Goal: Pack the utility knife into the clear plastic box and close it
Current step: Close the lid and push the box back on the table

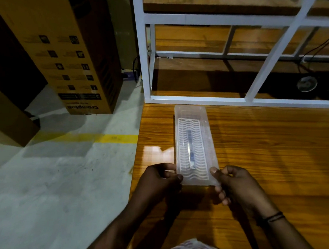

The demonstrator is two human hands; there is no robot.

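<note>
Clear plastic box (195,141) held by both hands; carton (65,53) reads "Crompton".

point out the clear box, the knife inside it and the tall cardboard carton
clear plastic box (209,133): head view, on its bare right edge strip.
utility knife (190,149): head view, mid-body, seen through the lid.
cardboard carton (65,59): head view, on its printed front face.

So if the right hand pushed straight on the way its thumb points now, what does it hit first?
The right hand already has its grip on the near right corner of the clear rectangular plastic box. Its thumb points left across that end, so it would probably meet the left hand on the opposite corner next.
</note>
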